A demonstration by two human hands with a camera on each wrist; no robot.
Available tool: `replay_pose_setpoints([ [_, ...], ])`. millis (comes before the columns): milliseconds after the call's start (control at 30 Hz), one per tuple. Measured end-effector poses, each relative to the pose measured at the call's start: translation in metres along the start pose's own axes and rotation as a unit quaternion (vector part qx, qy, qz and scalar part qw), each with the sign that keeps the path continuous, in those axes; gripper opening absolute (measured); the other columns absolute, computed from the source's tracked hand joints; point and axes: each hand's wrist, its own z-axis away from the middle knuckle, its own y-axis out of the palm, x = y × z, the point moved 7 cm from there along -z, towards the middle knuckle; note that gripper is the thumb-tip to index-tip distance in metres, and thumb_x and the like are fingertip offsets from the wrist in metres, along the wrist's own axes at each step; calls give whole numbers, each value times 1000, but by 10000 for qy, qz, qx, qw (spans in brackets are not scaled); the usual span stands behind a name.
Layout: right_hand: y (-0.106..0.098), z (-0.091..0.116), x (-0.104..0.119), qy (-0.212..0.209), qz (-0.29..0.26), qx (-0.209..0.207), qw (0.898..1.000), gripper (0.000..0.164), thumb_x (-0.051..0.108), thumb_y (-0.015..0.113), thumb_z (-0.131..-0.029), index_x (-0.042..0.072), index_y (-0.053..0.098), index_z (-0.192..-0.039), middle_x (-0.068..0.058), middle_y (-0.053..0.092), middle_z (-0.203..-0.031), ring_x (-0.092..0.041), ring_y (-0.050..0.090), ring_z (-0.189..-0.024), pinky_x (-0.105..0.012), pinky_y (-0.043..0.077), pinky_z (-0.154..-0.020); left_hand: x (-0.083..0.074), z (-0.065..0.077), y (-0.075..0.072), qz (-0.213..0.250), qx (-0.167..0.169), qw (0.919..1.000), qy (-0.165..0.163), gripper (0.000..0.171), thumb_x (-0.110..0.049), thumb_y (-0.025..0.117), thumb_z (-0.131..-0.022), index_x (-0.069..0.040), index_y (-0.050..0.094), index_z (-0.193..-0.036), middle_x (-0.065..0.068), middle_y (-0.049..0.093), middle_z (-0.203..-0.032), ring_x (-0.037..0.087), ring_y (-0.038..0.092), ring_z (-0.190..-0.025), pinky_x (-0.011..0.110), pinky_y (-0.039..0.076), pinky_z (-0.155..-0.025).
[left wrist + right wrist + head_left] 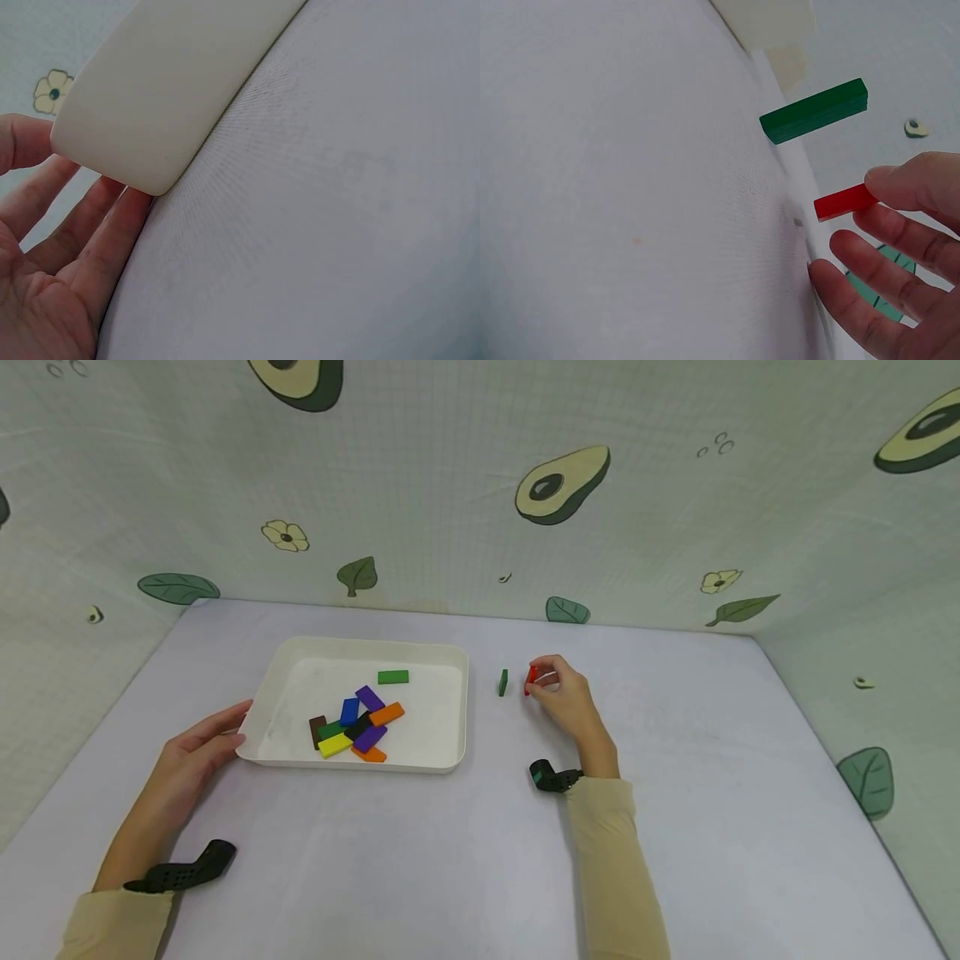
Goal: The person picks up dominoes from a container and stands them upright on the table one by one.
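My right hand (567, 697) pinches a red domino block (530, 680) between thumb and fingers, holding it upright on or just above the table. Left of it, a small gap away, a green block (503, 682) stands on end; both blocks show in the right wrist view, the red one (845, 202) between fingertips and the green one (814, 112) beside it. With fairly straight fingers, my left hand (197, 757) touches the left front corner of a white tray (431, 752). The left wrist view shows the tray's wall (169, 90) against those fingers (97, 225).
Inside the tray lie several loose blocks: an orange one (387, 714), a yellow one (334, 745), a blue one (349, 711), a separate green one (393, 677), plus purple, black and brown ones. A patterned cloth (450, 485) rises behind the white table (360, 860).
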Motion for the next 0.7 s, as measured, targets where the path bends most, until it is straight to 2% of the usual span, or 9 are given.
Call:
replay_pose_setpoints([
  [200, 0, -1, -2, 15, 77, 5, 10000, 31, 10, 64, -87, 7, 54, -116, -13, 61, -106, -24, 57, -96, -29, 48, -72, -1, 0, 0, 59, -11, 10000, 71, 44, -14, 54, -94, -17, 47, -137, -14, 50, -135, -10, 53, -106, 5, 44, -82],
  [467, 1, -1, -5, 116, 97, 55, 9999, 31, 10, 63, -87, 7, 54, -116, -12, 60, -107, -24, 56, -97, -29, 48, -71, 1, 0, 0, -68, -43, 9999, -138, 45, -18, 55, -94, -17, 46, -138, -17, 46, -137, -14, 50, -107, 3, 43, -81],
  [700, 2, -1, -5, 147, 168, 82, 9997, 31, 11, 64, -87, 8, 53, -116, -12, 60, -107, -23, 55, -96, -28, 47, -71, 1, -1, -1, -69, -37, 9999, -114, 48, -17, 55, -94, -13, 43, -140, -19, 49, -133, -14, 49, -109, 3, 43, -82],
])
